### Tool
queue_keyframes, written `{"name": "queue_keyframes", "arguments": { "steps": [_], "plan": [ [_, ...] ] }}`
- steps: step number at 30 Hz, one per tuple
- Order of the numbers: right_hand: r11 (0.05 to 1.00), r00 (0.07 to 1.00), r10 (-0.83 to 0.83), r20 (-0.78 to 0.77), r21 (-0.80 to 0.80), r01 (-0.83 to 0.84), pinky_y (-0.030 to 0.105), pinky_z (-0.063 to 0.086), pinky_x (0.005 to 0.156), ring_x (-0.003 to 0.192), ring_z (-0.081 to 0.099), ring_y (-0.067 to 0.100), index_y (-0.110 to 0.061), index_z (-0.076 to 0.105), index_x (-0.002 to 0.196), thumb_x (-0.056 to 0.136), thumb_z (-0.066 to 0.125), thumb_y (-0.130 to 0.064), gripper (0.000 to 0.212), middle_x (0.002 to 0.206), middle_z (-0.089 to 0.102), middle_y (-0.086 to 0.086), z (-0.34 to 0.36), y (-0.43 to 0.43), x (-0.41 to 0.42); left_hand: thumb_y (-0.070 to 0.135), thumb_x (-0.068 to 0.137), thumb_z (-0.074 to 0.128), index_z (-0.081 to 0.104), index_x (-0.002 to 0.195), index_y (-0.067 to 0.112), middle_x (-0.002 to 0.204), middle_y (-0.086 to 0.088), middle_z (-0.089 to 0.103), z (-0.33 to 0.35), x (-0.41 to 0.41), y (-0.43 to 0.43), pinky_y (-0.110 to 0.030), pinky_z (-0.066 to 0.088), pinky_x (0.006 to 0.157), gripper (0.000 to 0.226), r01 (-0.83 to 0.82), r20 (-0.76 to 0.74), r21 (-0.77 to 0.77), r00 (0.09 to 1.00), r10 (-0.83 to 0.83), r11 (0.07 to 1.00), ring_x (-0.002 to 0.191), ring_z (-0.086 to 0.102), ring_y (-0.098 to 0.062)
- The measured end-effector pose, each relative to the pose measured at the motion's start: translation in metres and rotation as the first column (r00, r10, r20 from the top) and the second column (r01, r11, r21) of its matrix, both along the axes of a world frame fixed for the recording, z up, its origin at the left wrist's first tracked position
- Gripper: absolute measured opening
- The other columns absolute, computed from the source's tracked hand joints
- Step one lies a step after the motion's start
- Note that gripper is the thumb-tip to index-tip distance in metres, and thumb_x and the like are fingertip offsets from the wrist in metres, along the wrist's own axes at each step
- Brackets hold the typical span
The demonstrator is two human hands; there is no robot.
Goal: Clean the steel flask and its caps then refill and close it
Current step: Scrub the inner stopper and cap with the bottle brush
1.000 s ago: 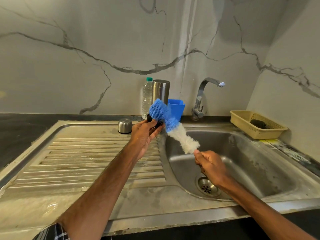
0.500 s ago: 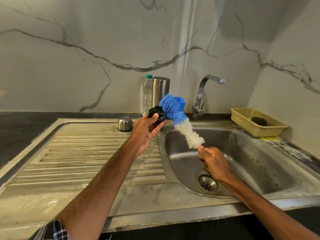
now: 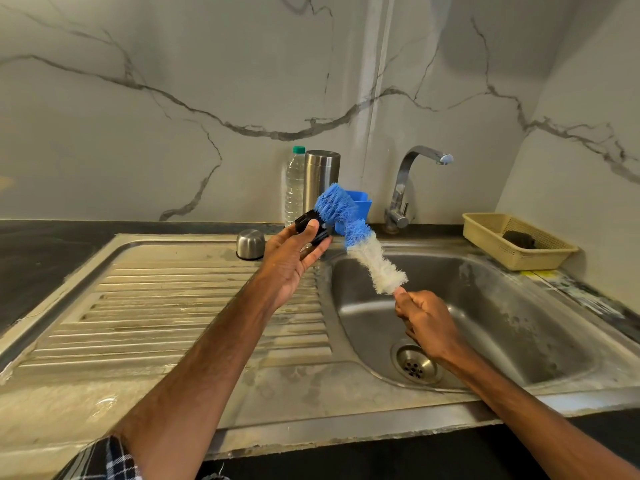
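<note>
With the steel flask (image 3: 321, 181) upright behind at centre, the left hand (image 3: 294, 261) pinches its black cap (image 3: 309, 224) and the right hand (image 3: 427, 320) has its fingers curled round the brush (image 3: 377, 268) handle, so a hard scrub could flick the cap into the sink (image 3: 502, 306).

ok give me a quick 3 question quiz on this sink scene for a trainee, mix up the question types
1. Fill in: the right hand has its grip on the brush just below its ___ bristles.
2. The black cap is held by: A the left hand; B the right hand; C neither.
3. True or false: the steel flask stands upright, right beside the plastic bottle.

Key: 1 white; 2 A; 3 true.
</note>
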State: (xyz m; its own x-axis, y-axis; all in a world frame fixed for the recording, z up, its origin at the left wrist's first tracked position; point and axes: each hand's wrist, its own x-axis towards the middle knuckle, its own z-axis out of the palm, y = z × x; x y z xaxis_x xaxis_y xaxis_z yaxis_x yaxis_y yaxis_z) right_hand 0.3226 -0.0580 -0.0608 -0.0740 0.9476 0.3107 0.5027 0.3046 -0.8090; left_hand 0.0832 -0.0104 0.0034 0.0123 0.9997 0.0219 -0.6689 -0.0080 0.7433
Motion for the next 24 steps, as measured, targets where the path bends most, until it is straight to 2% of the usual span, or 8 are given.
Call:
{"name": "queue_keyframes", "arguments": {
  "steps": [4,7,11,14,16,20,24],
  "plan": [
    [0.999,0.998,0.005,0.057,0.051,-0.008,0.025,0.020,0.046,0.042,0.022,0.007,-0.018,0.039,0.057,0.108,0.043,-0.029,0.052,0.048,0.027,-0.009,-0.0004,0.0003,-0.0001,0.006,0.097,0.064,0.062,0.127,-0.003,0.124,-0.021,0.069,-0.0001,-0.0025,0.0014,-0.034,0.061,0.088,0.032,0.022,0.006,0.013,1.000,-0.023,1.000,0.112,0.070,-0.031],
    [0.997,0.997,-0.044,0.070,0.059,0.040,0.026,0.020,0.050,0.043,0.023,0.007,-0.018,0.040,0.056,0.107,0.043,-0.029,0.052,0.047,0.029,-0.009,-0.0002,0.0024,0.0009,0.005,0.096,0.064,0.061,0.128,-0.004,0.121,-0.021,0.071,-0.0006,-0.0021,0.0009,-0.034,0.061,0.087,0.033,0.059,-0.016,0.018,0.998,-0.059,0.998,0.105,0.073,-0.029],
    [0.995,0.991,-0.038,0.127,0.100,0.025,0.028,0.020,0.048,0.044,0.024,0.007,-0.017,0.040,0.057,0.108,0.043,-0.028,0.052,0.047,0.029,-0.010,0.0010,-0.0010,0.0003,0.002,0.096,0.062,0.062,0.125,-0.002,0.121,-0.021,0.071,-0.0022,-0.0047,0.0029,-0.037,0.060,0.089,0.029,0.062,-0.020,0.026,0.998,-0.061,0.998,0.107,0.072,-0.031],
    [0.992,0.987,-0.103,0.125,0.084,0.093,0.028,0.023,0.048,0.042,0.027,0.008,-0.019,0.041,0.055,0.107,0.043,-0.032,0.053,0.045,0.033,-0.009,0.0021,0.0014,0.0026,0.003,0.095,0.064,0.064,0.121,-0.002,0.120,-0.021,0.071,-0.0023,-0.0047,0.0020,-0.033,0.061,0.088,0.026,0.082,-0.049,0.050,0.996,-0.080,0.995,0.106,0.073,-0.031],
    [0.994,0.986,-0.091,0.142,0.069,0.082,0.027,0.023,0.048,0.041,0.027,0.008,-0.020,0.042,0.055,0.107,0.043,-0.033,0.053,0.045,0.033,-0.009,0.0005,0.0022,0.0039,0.005,0.095,0.065,0.064,0.121,-0.002,0.119,-0.021,0.072,-0.0003,-0.0031,0.0013,-0.031,0.061,0.087,0.027,0.097,-0.048,0.064,0.994,-0.094,0.993,0.107,0.072,-0.032],
    [0.996,0.996,-0.085,0.010,0.035,0.084,0.025,0.023,0.046,0.042,0.026,0.010,-0.018,0.044,0.058,0.107,0.043,-0.035,0.052,0.047,0.033,-0.007,0.0020,0.0020,0.0071,0.006,0.095,0.065,0.063,0.123,-0.003,0.117,-0.021,0.072,0.0044,-0.0023,0.0016,-0.030,0.061,0.086,0.029,0.097,-0.059,0.088,0.994,-0.092,0.991,0.107,0.072,-0.033],
    [1.000,0.994,0.006,-0.112,-0.007,-0.007,0.023,0.019,0.043,0.043,0.022,0.009,-0.017,0.041,0.061,0.107,0.043,-0.036,0.050,0.050,0.029,-0.008,0.0039,-0.0043,0.0038,0.005,0.096,0.065,0.063,0.125,-0.003,0.117,-0.020,0.073,0.0032,-0.0030,0.0015,-0.030,0.062,0.084,0.030,0.065,-0.061,0.082,0.996,-0.060,0.995,0.105,0.073,-0.032]
  ]
}}
